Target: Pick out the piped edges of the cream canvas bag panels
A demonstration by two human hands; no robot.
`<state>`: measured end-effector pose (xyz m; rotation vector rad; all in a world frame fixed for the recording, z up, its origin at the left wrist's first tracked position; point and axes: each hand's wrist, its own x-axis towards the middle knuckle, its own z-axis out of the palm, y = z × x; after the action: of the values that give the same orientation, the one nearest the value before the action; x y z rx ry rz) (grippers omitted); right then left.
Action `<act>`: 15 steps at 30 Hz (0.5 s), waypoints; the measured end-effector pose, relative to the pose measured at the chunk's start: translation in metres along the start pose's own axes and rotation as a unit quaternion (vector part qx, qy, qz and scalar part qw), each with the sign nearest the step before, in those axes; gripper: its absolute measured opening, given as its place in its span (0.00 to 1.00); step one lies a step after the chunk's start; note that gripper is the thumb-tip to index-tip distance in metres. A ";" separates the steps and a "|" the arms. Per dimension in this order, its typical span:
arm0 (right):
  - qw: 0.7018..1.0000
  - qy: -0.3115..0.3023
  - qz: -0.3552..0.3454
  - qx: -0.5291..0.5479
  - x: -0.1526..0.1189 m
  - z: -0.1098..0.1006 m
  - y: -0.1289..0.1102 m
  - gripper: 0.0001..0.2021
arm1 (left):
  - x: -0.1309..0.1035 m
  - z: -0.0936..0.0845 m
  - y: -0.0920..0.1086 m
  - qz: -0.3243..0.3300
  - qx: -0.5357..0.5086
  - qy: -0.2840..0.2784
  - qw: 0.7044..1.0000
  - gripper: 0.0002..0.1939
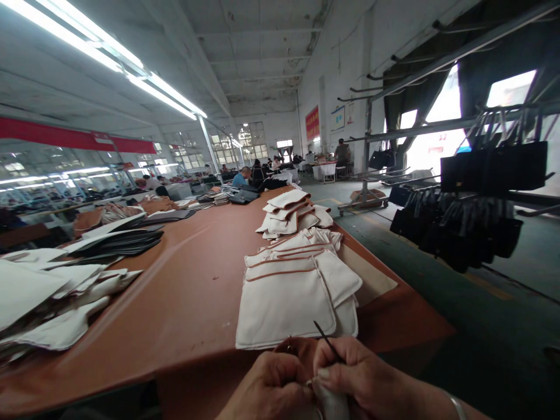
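My left hand [269, 388] is closed at the bottom of the view, its fingertips pinching a cream fabric piece [333, 403]. Beside it, my right hand [361, 373] grips a thin dark pointed tool [322, 332], whose tip sticks up and to the left. The right thumb also presses on the cream piece, and the fingertips of both hands meet there. Most of that piece is hidden by my hands or cut off by the frame. Just beyond them lies a stack of cream fabric pouches [284, 303] with brown trim, at the near edge of the brown-covered table [196, 280].
Another pile of cream pieces [286, 213] lies farther back. On the left are white sheets [30, 286] and dark sheets [120, 242]. A metal rack [406, 137] with black bags [494, 166] stands to the right. People sit working at the far end.
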<state>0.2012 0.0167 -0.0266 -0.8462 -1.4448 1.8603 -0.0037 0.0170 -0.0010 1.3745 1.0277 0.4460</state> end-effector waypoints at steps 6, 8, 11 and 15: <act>0.989 0.033 -0.053 -0.132 -0.001 0.006 -0.015 0.11 | 0.000 0.004 0.004 0.077 0.170 0.041 0.982 0.08; 0.991 0.060 -0.025 -0.121 0.001 0.007 -0.013 0.06 | 0.000 0.005 -0.001 0.124 0.212 0.056 0.968 0.07; 0.989 0.087 -0.009 -0.120 0.001 0.007 -0.005 0.04 | 0.000 0.005 -0.006 0.132 0.214 0.059 0.966 0.06; 0.971 0.090 -0.130 -0.177 -0.001 0.005 0.005 0.01 | 0.001 0.002 -0.008 0.039 0.144 0.046 0.988 0.07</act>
<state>0.1972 0.0125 -0.0308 -0.9136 -1.7065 1.3184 -0.0039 0.0146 -0.0093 1.6687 1.1494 0.4346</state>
